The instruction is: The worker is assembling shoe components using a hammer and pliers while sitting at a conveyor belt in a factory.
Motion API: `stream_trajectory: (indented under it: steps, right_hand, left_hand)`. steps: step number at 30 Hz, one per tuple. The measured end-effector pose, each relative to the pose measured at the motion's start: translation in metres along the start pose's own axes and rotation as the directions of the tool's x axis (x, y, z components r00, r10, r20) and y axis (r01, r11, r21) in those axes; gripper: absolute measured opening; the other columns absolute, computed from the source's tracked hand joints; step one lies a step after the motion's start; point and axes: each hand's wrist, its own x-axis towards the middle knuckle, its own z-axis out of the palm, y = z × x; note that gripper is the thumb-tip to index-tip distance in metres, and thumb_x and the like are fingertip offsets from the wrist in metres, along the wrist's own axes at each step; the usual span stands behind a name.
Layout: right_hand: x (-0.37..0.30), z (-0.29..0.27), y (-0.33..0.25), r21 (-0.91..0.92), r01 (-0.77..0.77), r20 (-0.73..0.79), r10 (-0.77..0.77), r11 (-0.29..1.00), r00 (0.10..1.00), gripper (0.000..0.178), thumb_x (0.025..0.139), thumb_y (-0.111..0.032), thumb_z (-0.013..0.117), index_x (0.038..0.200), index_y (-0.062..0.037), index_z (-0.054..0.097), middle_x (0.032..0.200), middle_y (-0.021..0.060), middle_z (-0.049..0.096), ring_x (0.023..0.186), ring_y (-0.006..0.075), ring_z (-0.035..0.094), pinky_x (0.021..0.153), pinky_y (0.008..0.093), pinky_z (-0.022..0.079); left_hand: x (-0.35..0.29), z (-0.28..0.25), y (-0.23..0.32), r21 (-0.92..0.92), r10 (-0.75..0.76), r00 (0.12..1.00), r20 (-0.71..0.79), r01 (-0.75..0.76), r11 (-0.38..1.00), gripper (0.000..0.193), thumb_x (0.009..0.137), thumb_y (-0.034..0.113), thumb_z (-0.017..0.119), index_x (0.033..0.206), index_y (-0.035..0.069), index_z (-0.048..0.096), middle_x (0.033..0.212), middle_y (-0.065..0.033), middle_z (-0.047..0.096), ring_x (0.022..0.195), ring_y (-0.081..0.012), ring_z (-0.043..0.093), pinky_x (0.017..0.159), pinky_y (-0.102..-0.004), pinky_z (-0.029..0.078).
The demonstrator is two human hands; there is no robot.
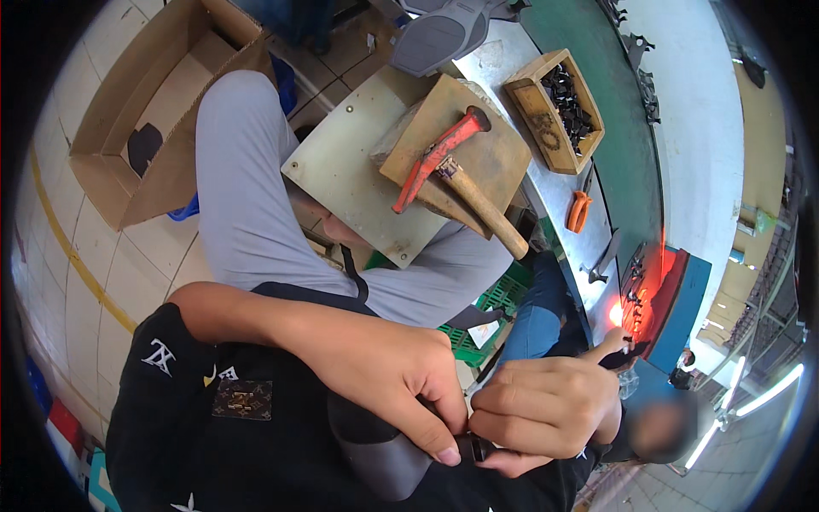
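Close to my chest, my left hand [397,375] is closed with thumb and fingers on a dark grey, smooth curved piece [384,465]. Its narrow end meets a small black part [479,447], pinched between the fingers of my right hand [546,405]. The two hands almost touch; how the parts join is hidden by my fingers. Beyond my lap, a hammer [486,205] with a wooden handle and red-coated head lies on a brown board [503,154].
A pale metal plate [341,162] supports the board. An open cardboard box [162,94] stands left. Right are a wooden box [546,128] of small black parts, an orange-handled tool [578,212], a green conveyor [631,162] and a red-glowing heater [657,303]. Another person [665,418] sits nearby.
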Motion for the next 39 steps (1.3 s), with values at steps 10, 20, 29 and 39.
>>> stream_trajectory:
  steps: [10,20,29,39]
  right_hand:
    - [-0.005,0.027,-0.003,0.032,-0.023,-0.202,0.029,0.999,0.979,0.026,0.089,-0.018,0.067,0.087,0.0072,0.063,0.077,0.0133,0.057,0.054,0.0218,0.054,0.046,0.0298,0.043]
    - [-0.009,0.029,0.006,0.063,0.032,-0.192,-0.019,0.998,0.981,0.021,0.087,-0.013,0.067,0.088,0.0067,0.063,0.076,0.0114,0.055,0.055,0.0220,0.054,0.047,0.0300,0.043]
    - [-0.018,0.042,0.018,0.101,0.077,-0.286,-0.045,0.992,0.957,0.037,0.088,-0.028,0.067,0.077,0.0074,0.063,0.067,0.0123,0.058,0.048,0.0218,0.054,0.041,0.0294,0.042]
    - [-0.050,0.043,0.057,0.175,-0.210,-0.666,0.273,0.962,0.694,0.050,0.100,-0.041,0.051,0.097,0.0067,0.067,0.088,0.0168,0.066,0.072,0.0216,0.064,0.062,0.0298,0.051]
  left_hand:
    - [-0.004,0.013,0.004,0.116,0.118,0.991,-0.064,-0.110,0.987,0.026,0.096,0.019,0.064,0.085,-0.004,0.066,0.071,-0.0140,0.062,0.062,-0.0281,0.059,0.055,-0.0342,0.043]
    - [-0.001,0.018,0.001,0.146,0.109,0.985,-0.135,-0.089,0.985,0.024,0.095,0.020,0.065,0.087,-0.003,0.068,0.069,-0.0139,0.063,0.059,-0.0267,0.059,0.052,-0.0334,0.042]
    - [0.000,0.024,0.000,0.158,0.012,0.987,-0.160,0.013,0.987,0.023,0.095,0.020,0.066,0.089,-0.001,0.070,0.067,-0.0130,0.062,0.054,-0.0258,0.057,0.048,-0.0338,0.040]
    - [-0.009,0.030,0.016,0.362,0.059,0.856,-0.513,0.153,0.919,0.014,0.086,0.009,0.073,0.085,-0.004,0.069,0.074,-0.0122,0.065,0.061,-0.0222,0.063,0.053,-0.0284,0.047]
